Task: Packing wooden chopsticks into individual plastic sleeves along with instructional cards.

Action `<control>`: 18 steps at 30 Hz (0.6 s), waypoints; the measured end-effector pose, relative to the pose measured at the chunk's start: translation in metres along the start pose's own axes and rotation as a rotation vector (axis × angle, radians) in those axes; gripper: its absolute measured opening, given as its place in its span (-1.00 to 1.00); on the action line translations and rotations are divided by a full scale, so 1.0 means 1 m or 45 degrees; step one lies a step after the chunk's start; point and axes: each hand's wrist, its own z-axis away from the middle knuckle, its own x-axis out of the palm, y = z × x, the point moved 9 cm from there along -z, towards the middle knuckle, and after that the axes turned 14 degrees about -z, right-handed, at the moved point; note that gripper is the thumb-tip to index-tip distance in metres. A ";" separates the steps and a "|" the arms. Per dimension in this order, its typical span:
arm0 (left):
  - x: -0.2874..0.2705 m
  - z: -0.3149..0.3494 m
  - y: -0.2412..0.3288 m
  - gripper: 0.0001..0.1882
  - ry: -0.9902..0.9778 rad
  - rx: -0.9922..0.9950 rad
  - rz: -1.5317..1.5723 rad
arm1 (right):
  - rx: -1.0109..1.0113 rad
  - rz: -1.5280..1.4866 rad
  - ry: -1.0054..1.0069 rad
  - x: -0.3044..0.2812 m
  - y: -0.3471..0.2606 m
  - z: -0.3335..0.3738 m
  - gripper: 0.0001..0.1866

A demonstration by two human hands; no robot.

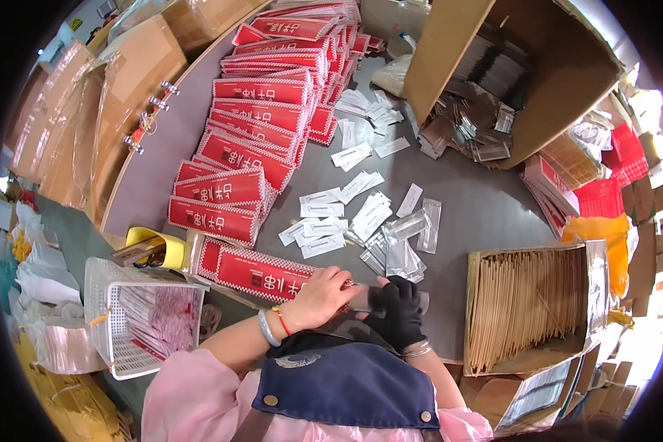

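Observation:
At the table's near edge, my bare left hand (318,298) has its fingers bent together at one end of a small flat greyish packet (363,297). My right hand (398,313), in a black glove with bare fingertips, closes on the packet's other end; motion blurs its details. Under and left of my left hand lies a red paper sleeve (247,272) with a checked white border. Just beyond my hands are loose clear packets (404,258) and white paper slips (372,214).
Overlapping red sleeves (254,140) fill the table's left side. A tipped carton (560,81) with dark flat packets stands far right, a box of wooden sticks (527,309) near right. Left are a yellow container (171,250) and a white basket (99,309).

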 end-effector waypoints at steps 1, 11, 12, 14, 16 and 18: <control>-0.001 -0.002 0.006 -0.71 -0.048 0.069 -0.011 | -0.008 -0.006 -0.012 -0.004 0.002 0.001 -0.34; -0.090 0.001 -0.118 -0.70 0.247 -0.396 -0.690 | 0.239 0.293 0.032 -0.060 0.022 0.019 -0.35; -0.076 0.011 -0.110 -0.45 0.252 -0.533 -0.473 | 0.219 0.301 -0.002 -0.057 0.017 0.019 -0.36; -0.034 0.032 -0.074 -0.19 0.200 -0.567 -0.220 | 0.202 0.311 -0.092 -0.044 0.008 0.017 -0.34; 0.004 0.050 -0.068 -0.07 0.019 -0.776 -0.163 | 0.184 0.304 -0.121 -0.037 0.003 0.016 -0.35; 0.014 0.056 -0.071 -0.05 0.001 -0.837 -0.105 | 0.180 0.302 -0.153 -0.033 0.000 0.015 -0.35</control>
